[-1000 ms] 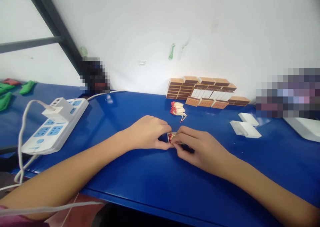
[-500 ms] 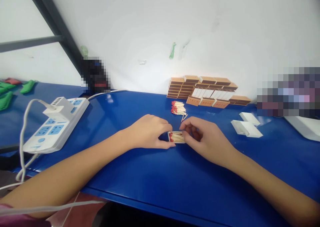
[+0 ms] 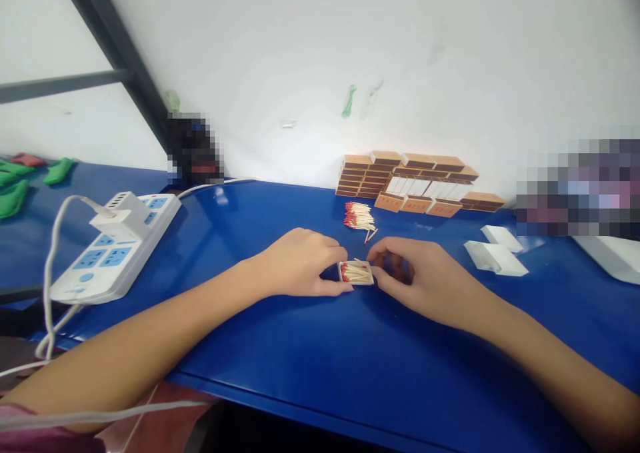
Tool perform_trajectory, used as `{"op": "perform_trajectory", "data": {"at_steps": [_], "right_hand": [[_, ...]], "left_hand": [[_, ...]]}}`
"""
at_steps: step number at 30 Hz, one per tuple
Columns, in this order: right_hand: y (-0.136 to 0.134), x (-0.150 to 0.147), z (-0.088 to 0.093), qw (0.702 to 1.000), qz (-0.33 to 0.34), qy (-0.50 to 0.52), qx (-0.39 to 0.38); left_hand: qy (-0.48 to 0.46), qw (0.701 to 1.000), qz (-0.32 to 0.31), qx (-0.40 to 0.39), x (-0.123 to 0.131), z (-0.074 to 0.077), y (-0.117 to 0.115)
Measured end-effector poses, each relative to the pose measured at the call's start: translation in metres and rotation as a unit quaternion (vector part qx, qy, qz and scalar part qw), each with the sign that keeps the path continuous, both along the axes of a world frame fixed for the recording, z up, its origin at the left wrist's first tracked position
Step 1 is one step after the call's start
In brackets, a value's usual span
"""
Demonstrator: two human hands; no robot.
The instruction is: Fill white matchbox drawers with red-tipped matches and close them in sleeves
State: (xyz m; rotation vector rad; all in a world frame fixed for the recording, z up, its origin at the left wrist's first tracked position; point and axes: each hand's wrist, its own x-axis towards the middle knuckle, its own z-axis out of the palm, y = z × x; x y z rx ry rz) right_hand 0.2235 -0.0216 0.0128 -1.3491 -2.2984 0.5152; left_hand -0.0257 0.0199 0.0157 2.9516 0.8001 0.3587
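Observation:
A small white matchbox tray [image 3: 371, 282] lies on the blue table, filled with red-headed matches [image 3: 356, 272]. One match sticks out over its far edge. My left hand [image 3: 295, 263] holds the tray's left end between thumb and fingers. At the right end is my right hand [image 3: 425, 276], its fingers curved and the thumb apart from them, with nothing visible between. Whether its fingertips touch the tray, I cannot tell. Just beyond the tray is a pile of loose matches [image 3: 359, 216], with a couple of stray matches [image 3: 371, 235] at its near side.
Stacked matchboxes [image 3: 365, 176] stand against the wall, some white inner sides showing. White empty trays [image 3: 493, 256] lie to the right. A power strip [image 3: 117, 260] with a plugged-in adapter and white cable occupies the left. Green cloth-like pieces [image 3: 59, 171] lie far left.
My right hand has drawn back slightly to the right, and its fingers have parted. The tray's right end now shows, with a match across its far edge. My left hand keeps its hold.

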Motion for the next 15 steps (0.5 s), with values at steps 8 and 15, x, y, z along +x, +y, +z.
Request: {"op": "perform_trajectory", "data": {"at_steps": [8, 15], "right_hand": [[0.001, -0.005, -0.008, 1.000, -0.010, 0.022, 0.000], [0.006, 0.003, -0.007, 0.999, -0.007, 0.033, 0.012]], "left_hand": [[0.009, 1.000, -0.009, 0.017, 0.002, -0.001, -0.002], [0.008, 1.000, -0.004, 0.013, 0.001, -0.002, -0.001]]}}
